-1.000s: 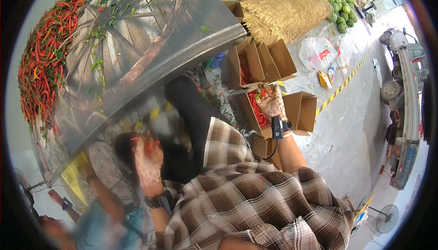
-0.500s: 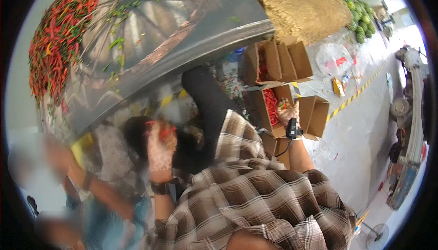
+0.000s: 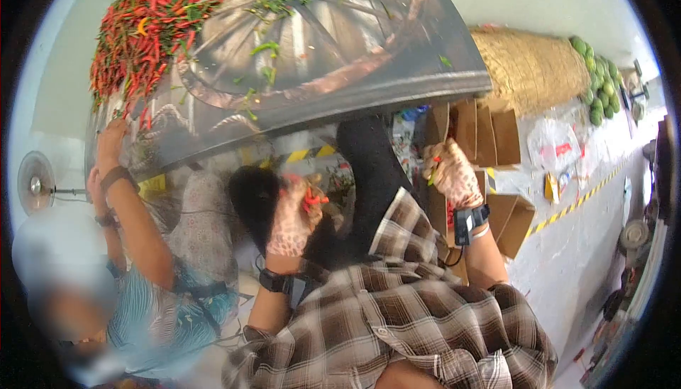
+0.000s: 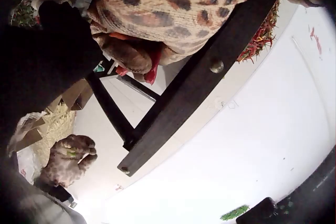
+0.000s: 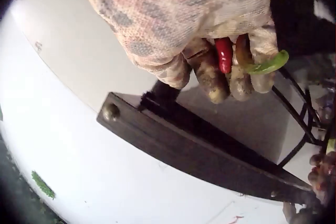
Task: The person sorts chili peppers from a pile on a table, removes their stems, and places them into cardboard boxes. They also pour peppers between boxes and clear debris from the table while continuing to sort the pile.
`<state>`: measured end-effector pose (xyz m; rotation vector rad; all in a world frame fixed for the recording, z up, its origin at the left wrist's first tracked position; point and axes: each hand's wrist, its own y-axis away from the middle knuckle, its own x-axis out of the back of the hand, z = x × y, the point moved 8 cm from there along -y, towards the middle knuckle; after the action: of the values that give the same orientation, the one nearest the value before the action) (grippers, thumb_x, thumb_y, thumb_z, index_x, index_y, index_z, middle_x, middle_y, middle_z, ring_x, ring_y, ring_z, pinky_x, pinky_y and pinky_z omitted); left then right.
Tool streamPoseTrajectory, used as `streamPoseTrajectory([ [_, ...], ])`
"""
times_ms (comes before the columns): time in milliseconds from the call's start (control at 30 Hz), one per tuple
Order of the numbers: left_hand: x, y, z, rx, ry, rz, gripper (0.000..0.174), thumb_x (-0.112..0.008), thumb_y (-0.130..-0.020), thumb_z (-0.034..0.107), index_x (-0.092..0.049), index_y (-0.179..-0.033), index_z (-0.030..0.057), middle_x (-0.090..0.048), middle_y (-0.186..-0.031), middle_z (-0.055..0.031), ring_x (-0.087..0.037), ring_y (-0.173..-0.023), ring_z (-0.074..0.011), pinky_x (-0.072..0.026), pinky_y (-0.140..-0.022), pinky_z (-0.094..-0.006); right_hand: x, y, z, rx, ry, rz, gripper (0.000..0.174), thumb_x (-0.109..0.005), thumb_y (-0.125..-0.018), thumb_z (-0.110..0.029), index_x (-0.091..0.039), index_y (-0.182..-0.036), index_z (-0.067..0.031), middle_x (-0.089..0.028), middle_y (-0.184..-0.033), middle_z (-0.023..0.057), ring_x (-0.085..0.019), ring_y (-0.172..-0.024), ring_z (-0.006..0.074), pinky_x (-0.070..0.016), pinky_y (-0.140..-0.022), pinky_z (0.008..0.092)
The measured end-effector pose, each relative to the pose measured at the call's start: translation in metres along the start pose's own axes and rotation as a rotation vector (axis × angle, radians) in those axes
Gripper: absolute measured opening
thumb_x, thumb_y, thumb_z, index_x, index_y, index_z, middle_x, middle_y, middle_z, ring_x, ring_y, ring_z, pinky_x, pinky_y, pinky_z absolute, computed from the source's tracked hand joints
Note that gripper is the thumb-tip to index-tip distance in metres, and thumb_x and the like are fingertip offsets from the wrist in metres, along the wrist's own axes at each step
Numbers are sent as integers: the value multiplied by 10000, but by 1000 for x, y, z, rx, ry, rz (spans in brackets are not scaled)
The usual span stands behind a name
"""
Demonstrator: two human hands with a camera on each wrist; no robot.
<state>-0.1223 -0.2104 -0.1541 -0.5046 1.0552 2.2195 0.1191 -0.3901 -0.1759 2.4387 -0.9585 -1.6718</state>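
My left hand [image 3: 291, 222], in a spotted glove, grips several red chillies [image 3: 312, 201] above my dark-trousered legs. In the left wrist view a red chilli [image 4: 153, 69] pokes out beneath its fingers. My right hand [image 3: 455, 174], gloved alike, is raised between the table and the cardboard boxes. Its curled fingers hold a red chilli [image 5: 224, 56] and a greenish one [image 5: 269, 64], which stick out between the fingers in the right wrist view. Behind this hand, an open box partly shows, with red chillies [image 3: 450, 217] in it.
A table [image 3: 319, 116] spans the front, bearing a large chilli pile [image 3: 152, 30] and green scraps. Another person [image 3: 152, 247] sits at left, hands at the pile. More open boxes [image 3: 507, 137] stand at right. Beyond lie a straw-coloured heap [image 3: 532, 69] and watermelons [image 3: 603, 87].
The head view has swung left, so the table and boxes sit further right. My right hand has risen from the chilli box towards the table. The other person's hands have reached the pile.
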Motion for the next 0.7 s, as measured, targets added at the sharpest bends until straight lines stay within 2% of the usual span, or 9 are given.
streamPoseTrajectory([
  [33,-1,7,2,7,-7,83,390,-566,-920,311,-533,-1130,-16,-519,-746,-13,-437,-526,-83,-378,-456,-236,-6,-5,8,-22,-9,-37,314,-476,-963,-315,-551,-1016,-14,-592,-1003,122,-582,-856,225,-484,-800,347],
  [167,4,7,1,-27,142,-51,386,-572,-916,321,-539,-1135,4,-557,-784,-49,-474,-573,-118,-396,-489,-260,-32,-17,30,-52,50,-70,369,-497,-955,-327,-542,-1070,21,-605,-981,136,-588,-828,241,-503,-747,378],
  [267,17,10,-3,-29,278,69,362,-553,-928,306,-539,-1143,15,-591,-820,-73,-535,-611,-146,-432,-517,-289,-27,-20,46,-117,156,-41,383,-498,-955,-326,-541,-1091,29,-605,-1006,145,-585,-802,223,-508,-726,366],
  [333,26,5,-12,-4,383,-7,354,-540,-936,302,-539,-1155,24,-618,-861,-95,-596,-677,-178,-461,-551,-310,-36,-19,55,-176,88,-124,389,-514,-947,-320,-543,-1097,38,-603,-1026,154,-582,-791,204,-514,-713,349],
  [400,21,2,-12,-3,429,-80,357,-548,-931,309,-544,-1150,27,-629,-889,-104,-619,-710,-199,-497,-590,-328,-51,-13,55,-135,255,-132,380,-524,-943,-306,-547,-1085,45,-601,-1031,158,-577,-793,191,-512,-696,331],
  [433,22,0,-15,14,531,-94,304,-561,-927,261,-562,-1113,20,-636,-909,-114,-633,-774,-232,-537,-680,-366,-57,-11,56,-139,309,-138,376,-528,-940,-297,-547,-1088,47,-600,-1034,160,-578,-797,187,-510,-689,324],
  [467,22,-1,-18,19,536,-93,304,-561,-927,261,-562,-1113,20,-636,-909,-114,-633,-774,-232,-537,-680,-366,-57,-11,58,-140,312,-132,376,-528,-940,-297,-547,-1088,47,-600,-1034,160,-578,-797,187,-510,-689,324],
  [533,26,-3,-30,76,771,18,229,-561,-925,188,-577,-1071,12,-633,-951,-136,-628,-897,-278,-546,-799,-420,-62,-12,62,-143,345,-177,361,-522,-944,-278,-548,-1104,44,-601,-1042,161,-583,-814,190,-512,-696,325],
  [700,16,-4,-36,139,728,-82,198,-543,-926,133,-576,-1061,-8,-609,-1051,-177,-589,-1027,-327,-518,-888,-464,-67,-11,74,-162,535,-100,356,-539,-931,-303,-580,-1068,22,-635,-958,102,-607,-779,176,-496,-690,288],
])
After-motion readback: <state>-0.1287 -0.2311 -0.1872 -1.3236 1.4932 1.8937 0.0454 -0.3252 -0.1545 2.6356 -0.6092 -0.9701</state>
